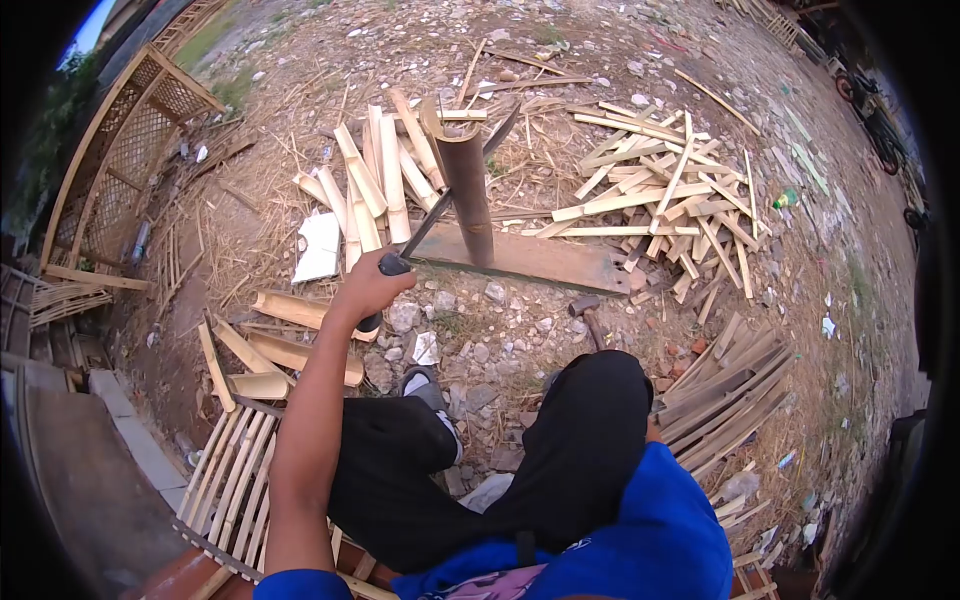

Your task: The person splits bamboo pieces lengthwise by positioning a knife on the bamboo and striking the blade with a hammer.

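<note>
My left hand (368,292) is closed around the dark handle of a machete (428,224). Its long blade slants up and to the right, crossing an upright length of split bamboo (466,195). The middle of the blade is hidden by the bamboo, and the tip shows on the far side. I cannot tell how deep the blade sits in it. The bamboo stands on a wooden plank (540,262) on the ground. Only a bit of my right hand (653,431) shows beside my right knee, its fingers hidden. A hammer (584,306) lies just in front of that knee.
Split bamboo pieces (392,180) lie behind the plank to the left, with a pile of thin strips (670,190) to the right. Dark strips (725,395) are stacked by my right side. Bamboo halves (285,350) and a slatted piece (232,470) lie left. Rubble covers the ground.
</note>
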{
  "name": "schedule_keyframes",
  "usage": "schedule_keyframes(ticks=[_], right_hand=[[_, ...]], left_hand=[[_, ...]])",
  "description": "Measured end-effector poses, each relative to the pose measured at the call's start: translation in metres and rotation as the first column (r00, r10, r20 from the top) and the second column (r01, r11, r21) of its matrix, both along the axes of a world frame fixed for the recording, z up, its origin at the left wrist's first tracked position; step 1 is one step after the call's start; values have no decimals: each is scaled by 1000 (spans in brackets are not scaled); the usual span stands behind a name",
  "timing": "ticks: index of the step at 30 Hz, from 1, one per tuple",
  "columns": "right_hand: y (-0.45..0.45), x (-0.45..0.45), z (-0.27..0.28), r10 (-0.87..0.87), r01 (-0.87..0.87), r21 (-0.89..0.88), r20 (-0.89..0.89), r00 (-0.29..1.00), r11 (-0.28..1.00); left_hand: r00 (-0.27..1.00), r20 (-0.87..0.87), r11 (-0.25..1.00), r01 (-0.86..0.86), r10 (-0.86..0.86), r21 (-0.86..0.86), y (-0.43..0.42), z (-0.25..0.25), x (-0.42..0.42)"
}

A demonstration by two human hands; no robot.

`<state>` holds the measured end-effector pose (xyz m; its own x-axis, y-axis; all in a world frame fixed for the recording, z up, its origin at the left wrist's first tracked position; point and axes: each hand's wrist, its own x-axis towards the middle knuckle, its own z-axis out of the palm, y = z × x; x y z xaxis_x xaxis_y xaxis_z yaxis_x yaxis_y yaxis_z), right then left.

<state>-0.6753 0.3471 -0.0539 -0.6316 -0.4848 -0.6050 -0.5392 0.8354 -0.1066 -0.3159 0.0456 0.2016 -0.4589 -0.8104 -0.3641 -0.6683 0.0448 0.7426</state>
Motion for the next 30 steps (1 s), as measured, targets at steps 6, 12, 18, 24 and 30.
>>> schedule_keyframes(ticks=[6, 12, 18, 24, 30], right_hand=[[-10, -4, 3, 18, -17, -53, 25, 1000, 998], [-55, -28, 33, 81, 48, -386, 311, 947, 921], [-135, 6, 276, 195, 315, -656, 583, 789, 686], [-176, 40, 348, 294, 136, -882, 291, 910, 451], [-180, 52, 302, 384, -321, -763, -104, 918, 562]], left_hand=[[1000, 21, 999, 16, -15, -51, -2, 3, -2], [999, 27, 999, 42, -42, -2, -10, 1, 7], [999, -39, 999, 36, -36, 4, -11, -3, 10], [1000, -12, 999, 18, -18, 51, -7, 7, 6], [997, 51, 994, 56, -51, -93, -3, 16, 5]])
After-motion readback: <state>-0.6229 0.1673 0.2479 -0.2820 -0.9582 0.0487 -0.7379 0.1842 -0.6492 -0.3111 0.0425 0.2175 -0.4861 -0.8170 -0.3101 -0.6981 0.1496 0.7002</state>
